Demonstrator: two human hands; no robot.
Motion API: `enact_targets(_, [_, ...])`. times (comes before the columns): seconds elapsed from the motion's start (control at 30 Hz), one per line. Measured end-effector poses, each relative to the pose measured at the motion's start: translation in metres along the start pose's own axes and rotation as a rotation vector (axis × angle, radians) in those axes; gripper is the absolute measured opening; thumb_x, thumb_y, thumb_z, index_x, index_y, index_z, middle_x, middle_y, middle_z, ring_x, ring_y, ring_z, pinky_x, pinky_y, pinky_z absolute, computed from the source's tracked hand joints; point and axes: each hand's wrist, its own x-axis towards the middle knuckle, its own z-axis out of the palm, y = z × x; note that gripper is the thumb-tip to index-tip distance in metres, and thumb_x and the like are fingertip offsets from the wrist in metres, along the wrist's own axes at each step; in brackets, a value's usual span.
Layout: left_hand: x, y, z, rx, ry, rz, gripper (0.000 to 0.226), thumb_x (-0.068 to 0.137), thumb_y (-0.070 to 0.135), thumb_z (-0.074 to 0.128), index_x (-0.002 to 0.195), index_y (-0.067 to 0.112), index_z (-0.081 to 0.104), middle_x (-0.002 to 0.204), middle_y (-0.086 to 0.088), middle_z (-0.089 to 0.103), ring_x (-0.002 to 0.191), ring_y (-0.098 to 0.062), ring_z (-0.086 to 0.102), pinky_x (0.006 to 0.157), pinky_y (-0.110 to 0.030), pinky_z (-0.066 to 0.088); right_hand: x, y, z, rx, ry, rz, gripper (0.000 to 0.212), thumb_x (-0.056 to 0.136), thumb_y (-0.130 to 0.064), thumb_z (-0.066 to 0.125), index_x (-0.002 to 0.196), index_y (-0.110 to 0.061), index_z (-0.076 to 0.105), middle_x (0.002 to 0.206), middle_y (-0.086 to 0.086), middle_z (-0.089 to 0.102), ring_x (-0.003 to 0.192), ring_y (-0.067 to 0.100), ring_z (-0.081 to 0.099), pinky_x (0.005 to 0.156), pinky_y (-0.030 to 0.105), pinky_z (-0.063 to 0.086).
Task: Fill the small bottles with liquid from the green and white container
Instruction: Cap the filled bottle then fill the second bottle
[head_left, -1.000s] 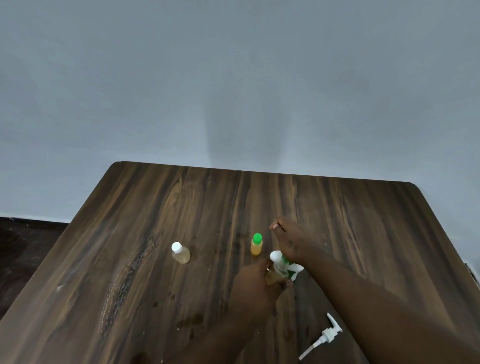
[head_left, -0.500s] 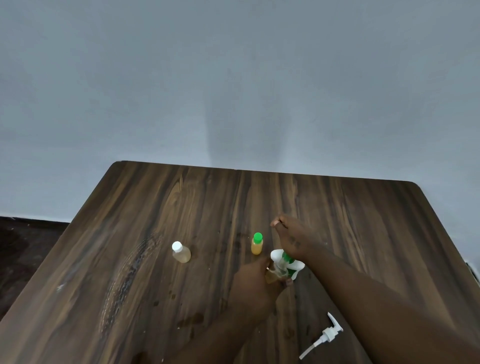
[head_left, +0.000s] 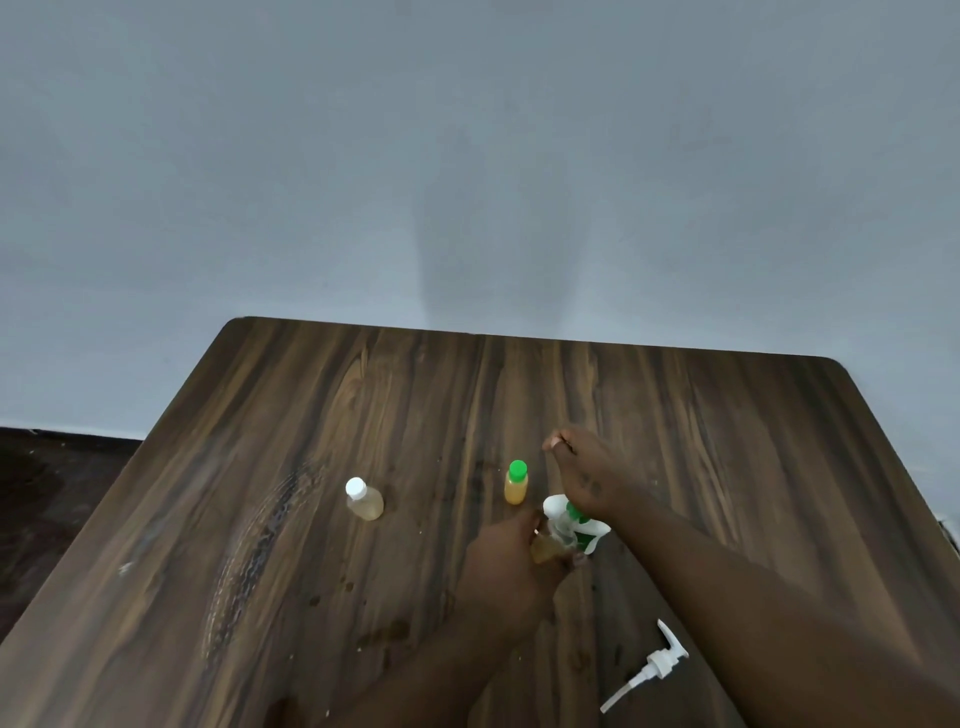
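Centre-right of frame | right grip (head_left: 587, 478) clasps container (head_left: 577, 526), tipped neck-down to pour | left grip (head_left: 511, 566) wraps open bottle (head_left: 544, 548) beneath, steadying it against spills | green-cap (head_left: 516, 483), white-cap (head_left: 363, 501) set aside leftward on table (head_left: 727, 441), both holding liquid | pump (head_left: 649, 665) lower right, off for pouring

- Left hand (head_left: 511, 564): back turned toward the camera, fingers curled round a small bottle (head_left: 544, 550) and holding it upright.
- Left forearm: bare, enters at the bottom edge and runs up and right to the hand.
- Right hand (head_left: 587, 478): back uppermost, grips the green and white container (head_left: 574, 525) from above; one fingertip (head_left: 557, 442) shows at the far end.
- Right forearm: bare, enters from the lower right corner and runs up and left.
- Hands together: just beside each other, the right one farther from the camera.
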Motion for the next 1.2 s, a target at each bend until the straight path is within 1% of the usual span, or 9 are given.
enact_targets(0.1, [0.001, 0.002, 0.002, -0.004, -0.005, -0.016, 0.04, 0.076, 0.064, 0.067, 0.095, 0.029, 0.066, 0.081, 0.016, 0.07, 0.074, 0.0, 0.066, 0.067, -0.027, 0.053, -0.003, 0.004, 0.005, 0.016, 0.024, 0.013, 0.026, 0.103, -0.028, 0.037, 0.099, -0.018, 0.061, 0.093, -0.002, 0.065, 0.084, 0.017, 0.06, 0.079, 0.04, 0.052])
enact_targets(0.27, [0.0, 0.008, -0.001, -0.001, -0.008, -0.011, 0.029, 0.077, 0.061, 0.07, 0.09, 0.036, 0.062, 0.075, 0.021, 0.067, 0.072, 0.003, 0.065, 0.064, -0.015, 0.048, 0.002, -0.005, -0.004, -0.023, -0.034, 0.003, 0.029, 0.103, -0.034, 0.034, 0.098, -0.021, 0.058, 0.087, -0.002, 0.063, 0.078, 0.017, 0.059, 0.074, 0.04, 0.052])
enact_targets(0.37, [0.0, 0.002, 0.002, -0.012, -0.009, -0.01, 0.039, 0.075, 0.062, 0.069, 0.099, 0.031, 0.068, 0.084, 0.018, 0.072, 0.077, 0.001, 0.067, 0.069, -0.021, 0.053, -0.002, -0.002, 0.0, -0.028, 0.003, -0.003, 0.028, 0.103, -0.032, 0.034, 0.097, -0.018, 0.058, 0.085, 0.0, 0.062, 0.077, 0.018, 0.059, 0.073, 0.041, 0.051])
enact_targets(0.47, [-0.001, 0.005, 0.001, 0.037, -0.009, 0.002, 0.032, 0.081, 0.053, 0.073, 0.105, 0.031, 0.068, 0.089, 0.018, 0.072, 0.081, 0.002, 0.067, 0.065, -0.009, 0.044, -0.003, 0.001, 0.004, -0.063, 0.019, 0.004, 0.023, 0.102, -0.032, 0.034, 0.093, -0.024, 0.054, 0.083, -0.002, 0.061, 0.075, 0.017, 0.058, 0.073, 0.041, 0.052])
enact_targets(0.57, [-0.001, 0.009, 0.0, 0.028, -0.013, -0.006, 0.031, 0.083, 0.055, 0.072, 0.105, 0.033, 0.067, 0.084, 0.02, 0.068, 0.075, 0.003, 0.064, 0.062, -0.005, 0.039, 0.0, -0.006, -0.002, -0.064, -0.025, 0.019, 0.025, 0.103, -0.036, 0.033, 0.093, -0.024, 0.053, 0.082, -0.001, 0.061, 0.075, 0.019, 0.058, 0.074, 0.042, 0.052])
enact_targets(0.87, [-0.001, 0.01, 0.0, 0.041, 0.007, 0.008, 0.03, 0.083, 0.056, 0.071, 0.1, 0.032, 0.067, 0.083, 0.019, 0.07, 0.077, 0.002, 0.065, 0.062, -0.012, 0.043, 0.0, -0.004, -0.003, -0.076, -0.011, 0.022, 0.029, 0.103, -0.037, 0.032, 0.096, -0.021, 0.056, 0.079, -0.002, 0.06, 0.073, 0.018, 0.058, 0.073, 0.045, 0.052])
enact_targets(1.03, [0.001, 0.007, 0.001, 0.036, -0.007, -0.005, 0.033, 0.08, 0.055, 0.072, 0.104, 0.032, 0.068, 0.091, 0.017, 0.073, 0.083, -0.001, 0.068, 0.071, -0.021, 0.052, -0.004, -0.003, -0.001, -0.048, -0.004, -0.009, 0.029, 0.104, -0.033, 0.035, 0.101, -0.017, 0.059, 0.086, 0.0, 0.062, 0.076, 0.018, 0.057, 0.07, 0.036, 0.047])
enact_targets(1.1, [0.0, 0.006, 0.002, 0.05, -0.01, -0.013, 0.035, 0.08, 0.053, 0.072, 0.107, 0.032, 0.068, 0.093, 0.017, 0.073, 0.083, -0.001, 0.068, 0.069, -0.017, 0.049, -0.006, -0.002, 0.001, -0.044, 0.008, 0.02, 0.028, 0.104, -0.031, 0.035, 0.1, -0.016, 0.059, 0.083, 0.001, 0.061, 0.072, 0.016, 0.055, 0.066, 0.033, 0.045])
enact_targets(1.2, [-0.001, 0.011, 0.001, 0.032, -0.004, -0.013, 0.03, 0.083, 0.052, 0.073, 0.103, 0.03, 0.068, 0.081, 0.019, 0.07, 0.074, 0.005, 0.064, 0.061, -0.006, 0.039, 0.001, -0.004, -0.002, -0.07, -0.027, 0.045, 0.03, 0.104, -0.037, 0.033, 0.098, -0.021, 0.058, 0.078, -0.003, 0.058, 0.072, 0.016, 0.057, 0.072, 0.04, 0.051])
